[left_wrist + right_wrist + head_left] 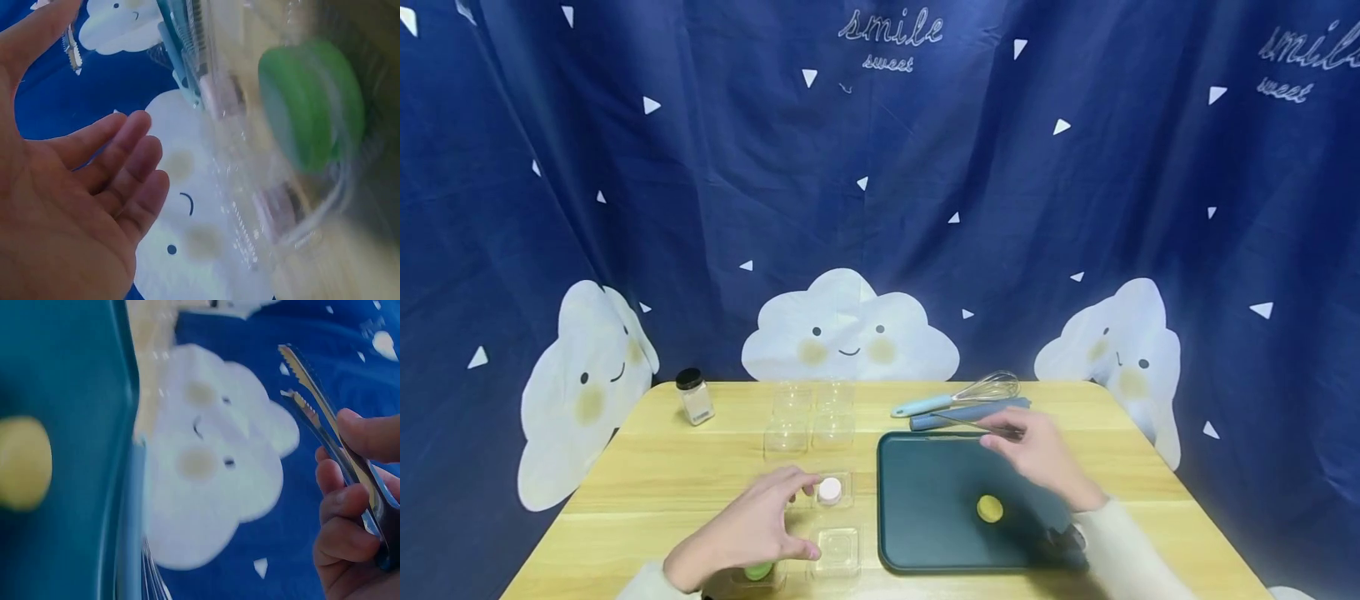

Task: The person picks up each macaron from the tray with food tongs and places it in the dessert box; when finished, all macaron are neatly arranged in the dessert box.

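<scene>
My right hand (pixel 1041 454) grips metal tongs (pixel 312 409) above the far part of a dark green tray (pixel 936 533). In the right wrist view the toothed tips of the tongs stand apart with nothing between them. On the tray lies a yellow macaron (pixel 990 508). My left hand (pixel 752 521) hovers over small clear plastic boxes, thumb and fingers spread, holding nothing. Near its index fingertip, a pale pink macaron (pixel 830 490) sits in one box. A green macaron (pixel 312 106) sits in another, partly hidden under the hand in the head view. Close to the thumb is a clear box (pixel 838 550).
Behind the tray lie a whisk (pixel 958 396) with a light blue handle and a grey-blue roll (pixel 970 414). Several clear plastic cups (pixel 808 421) stand at the back middle. A black-lidded jar (pixel 695 397) is at the back left. A blue curtain (pixel 880 208) hangs behind the table.
</scene>
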The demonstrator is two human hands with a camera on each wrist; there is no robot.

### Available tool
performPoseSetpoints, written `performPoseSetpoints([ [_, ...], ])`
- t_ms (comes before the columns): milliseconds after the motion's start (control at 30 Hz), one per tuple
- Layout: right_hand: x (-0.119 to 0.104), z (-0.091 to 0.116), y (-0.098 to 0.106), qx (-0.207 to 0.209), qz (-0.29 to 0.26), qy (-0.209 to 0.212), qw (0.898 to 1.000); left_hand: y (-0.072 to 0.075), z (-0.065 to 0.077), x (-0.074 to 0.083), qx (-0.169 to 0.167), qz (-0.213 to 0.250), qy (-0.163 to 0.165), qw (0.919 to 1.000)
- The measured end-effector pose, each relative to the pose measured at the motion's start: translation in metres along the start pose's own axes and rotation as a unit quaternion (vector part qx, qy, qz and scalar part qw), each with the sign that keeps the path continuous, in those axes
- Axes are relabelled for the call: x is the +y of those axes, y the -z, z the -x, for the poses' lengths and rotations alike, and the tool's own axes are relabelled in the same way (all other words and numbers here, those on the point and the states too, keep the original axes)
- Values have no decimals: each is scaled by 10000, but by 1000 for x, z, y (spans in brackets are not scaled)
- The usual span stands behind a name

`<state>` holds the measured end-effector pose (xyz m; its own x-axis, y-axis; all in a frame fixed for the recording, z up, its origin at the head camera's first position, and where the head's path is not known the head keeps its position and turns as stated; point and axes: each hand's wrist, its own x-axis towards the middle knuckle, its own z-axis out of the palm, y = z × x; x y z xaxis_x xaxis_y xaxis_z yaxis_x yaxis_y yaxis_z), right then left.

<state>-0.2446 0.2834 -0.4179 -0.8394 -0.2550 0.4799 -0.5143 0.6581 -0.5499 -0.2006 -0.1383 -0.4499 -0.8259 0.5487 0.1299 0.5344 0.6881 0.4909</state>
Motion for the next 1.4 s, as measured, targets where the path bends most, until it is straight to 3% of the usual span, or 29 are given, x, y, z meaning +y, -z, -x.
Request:
performPoseSetpoints([
  [233,25,15,30,35,209,-488,9986,-11,-2,2,-527,-188,156,9983],
  [500,48,38,38,-705,-18,-1156,9908,-16,-1,1,-691,-318,115,9970],
  [833,66,59,26,-1863,-300,-741,9792,-20,2,2,-718,-326,221,9966],
  [1067,71,64,28,-1960,-456,-644,9774,-21,5,3,-749,-226,137,9968],
  [1400,74,66,26,-2015,-249,-738,9764,-23,7,3,-802,-241,169,9963],
])
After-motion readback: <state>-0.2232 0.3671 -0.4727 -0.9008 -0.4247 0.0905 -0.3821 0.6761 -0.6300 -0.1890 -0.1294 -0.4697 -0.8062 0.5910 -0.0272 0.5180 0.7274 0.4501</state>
